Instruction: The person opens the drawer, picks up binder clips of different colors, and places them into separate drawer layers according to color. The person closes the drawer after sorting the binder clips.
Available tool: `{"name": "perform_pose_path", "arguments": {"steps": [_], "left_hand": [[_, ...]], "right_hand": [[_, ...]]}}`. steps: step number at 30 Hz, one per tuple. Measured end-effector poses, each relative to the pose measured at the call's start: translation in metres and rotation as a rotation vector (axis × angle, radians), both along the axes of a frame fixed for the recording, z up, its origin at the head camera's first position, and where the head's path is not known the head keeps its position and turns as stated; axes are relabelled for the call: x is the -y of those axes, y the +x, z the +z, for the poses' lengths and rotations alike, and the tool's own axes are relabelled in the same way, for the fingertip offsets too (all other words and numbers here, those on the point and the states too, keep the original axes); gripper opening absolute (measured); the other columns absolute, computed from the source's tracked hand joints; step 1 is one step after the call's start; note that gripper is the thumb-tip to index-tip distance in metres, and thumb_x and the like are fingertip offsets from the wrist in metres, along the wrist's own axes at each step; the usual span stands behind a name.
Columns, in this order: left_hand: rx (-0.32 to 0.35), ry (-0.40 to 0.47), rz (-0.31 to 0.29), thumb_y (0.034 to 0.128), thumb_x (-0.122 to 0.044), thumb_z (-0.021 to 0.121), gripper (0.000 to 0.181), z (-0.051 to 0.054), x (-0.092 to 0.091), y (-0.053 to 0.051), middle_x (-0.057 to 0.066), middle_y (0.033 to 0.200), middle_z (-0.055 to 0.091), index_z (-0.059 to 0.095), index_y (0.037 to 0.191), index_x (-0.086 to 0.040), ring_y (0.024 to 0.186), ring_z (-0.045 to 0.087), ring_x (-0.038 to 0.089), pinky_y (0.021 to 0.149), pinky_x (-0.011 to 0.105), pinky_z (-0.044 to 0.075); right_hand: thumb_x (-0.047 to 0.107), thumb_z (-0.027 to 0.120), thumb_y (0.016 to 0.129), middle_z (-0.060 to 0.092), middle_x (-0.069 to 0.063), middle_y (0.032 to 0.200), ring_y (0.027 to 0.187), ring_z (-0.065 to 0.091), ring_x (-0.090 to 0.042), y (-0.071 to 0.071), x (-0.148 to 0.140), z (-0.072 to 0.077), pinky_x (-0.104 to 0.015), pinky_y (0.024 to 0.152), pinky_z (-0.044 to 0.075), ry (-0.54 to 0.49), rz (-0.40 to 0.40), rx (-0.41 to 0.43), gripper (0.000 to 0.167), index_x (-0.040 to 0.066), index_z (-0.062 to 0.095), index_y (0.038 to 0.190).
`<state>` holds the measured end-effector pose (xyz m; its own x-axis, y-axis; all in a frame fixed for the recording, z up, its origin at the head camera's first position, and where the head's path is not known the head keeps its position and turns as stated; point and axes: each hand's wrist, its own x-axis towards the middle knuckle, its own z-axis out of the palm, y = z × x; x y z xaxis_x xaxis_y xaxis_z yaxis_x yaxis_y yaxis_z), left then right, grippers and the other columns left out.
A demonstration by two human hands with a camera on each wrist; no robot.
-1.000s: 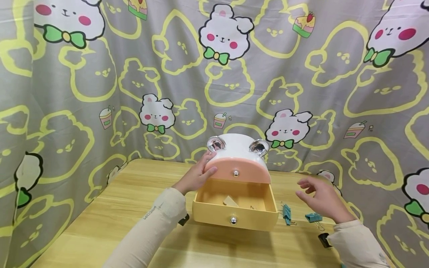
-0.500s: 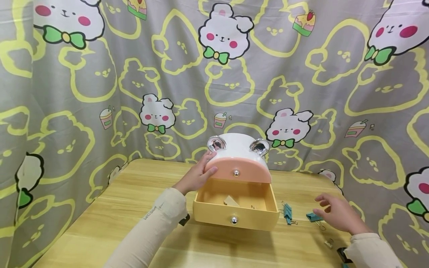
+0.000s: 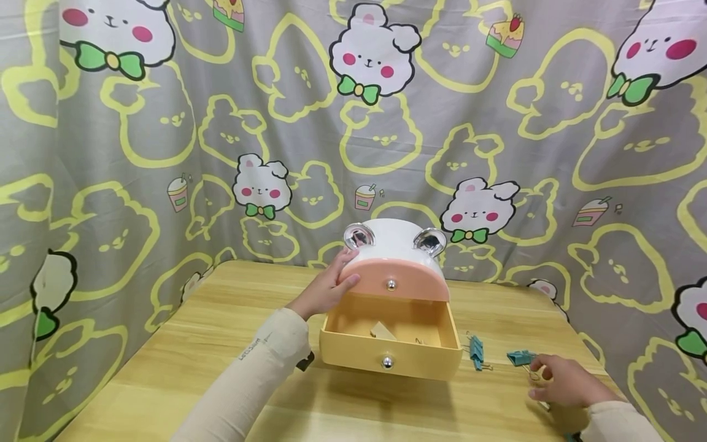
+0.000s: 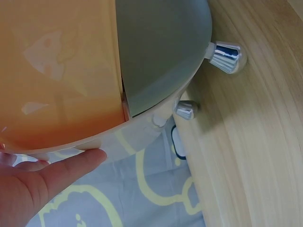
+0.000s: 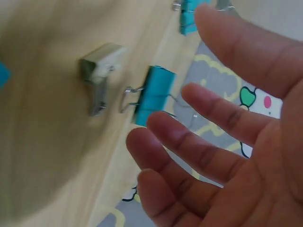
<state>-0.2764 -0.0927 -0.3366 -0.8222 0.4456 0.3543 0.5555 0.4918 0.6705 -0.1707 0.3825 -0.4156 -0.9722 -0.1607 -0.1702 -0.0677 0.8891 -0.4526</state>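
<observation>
A small drawer box with a white domed top (image 3: pixel 389 242), silver ears and a pink upper drawer (image 3: pixel 367 281) stands on the table. Its yellow lower drawer (image 3: pixel 353 351) is pulled out, holding a beige block-like piece (image 3: pixel 382 331) and a bit of wire. My left hand (image 3: pixel 326 288) rests against the box's left side, thumb at the pink front's edge; its other fingers are mostly hidden. My right hand (image 3: pixel 569 380), fingers spread and loosely bent, hovers near a teal binder clip (image 5: pixel 156 94) and a beige binder clip (image 5: pixel 102 64), holding nothing.
Another teal binder clip (image 3: pixel 477 353) lies just right of the yellow drawer. At the right wrist view's left edge, a teal piece (image 5: pixel 3 74) is partly cut off. A patterned curtain (image 3: pixel 309 135) hangs behind the wooden table (image 3: pixel 221 319).
My right hand has moved right and down, from beside the drawer past the teal clip to over the beige clip. My left hand and the box have stayed put.
</observation>
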Motion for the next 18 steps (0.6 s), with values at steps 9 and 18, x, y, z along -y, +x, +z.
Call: {"name": "perform_pose_path", "arguments": {"steps": [9,18], "left_hand": [[0.003,0.011,-0.003,0.1006,-0.034,0.053,0.060,0.001,0.000,0.001,0.013,0.160,0.012,0.028,0.153,-0.020,0.142,0.021,0.039,0.111,0.057,0.019],[0.027,-0.004,0.003,0.1011,-0.036,0.051,0.059,0.001,0.000,-0.001,0.010,0.161,0.011,0.026,0.153,-0.023,0.142,0.020,0.037,0.112,0.055,0.018]], "right_hand": [[0.015,0.086,0.070,0.055,-0.004,0.081,0.074,0.052,-0.022,0.002,-0.002,-0.019,-0.043,0.067,0.045,-0.052,0.111,0.013,0.039,0.006,0.060,0.096],[0.003,0.081,0.074,0.054,0.004,0.074,0.066,0.047,-0.011,0.001,0.000,-0.022,-0.031,0.060,0.043,0.021,0.157,-0.042,0.026,0.010,0.057,0.080]]}}
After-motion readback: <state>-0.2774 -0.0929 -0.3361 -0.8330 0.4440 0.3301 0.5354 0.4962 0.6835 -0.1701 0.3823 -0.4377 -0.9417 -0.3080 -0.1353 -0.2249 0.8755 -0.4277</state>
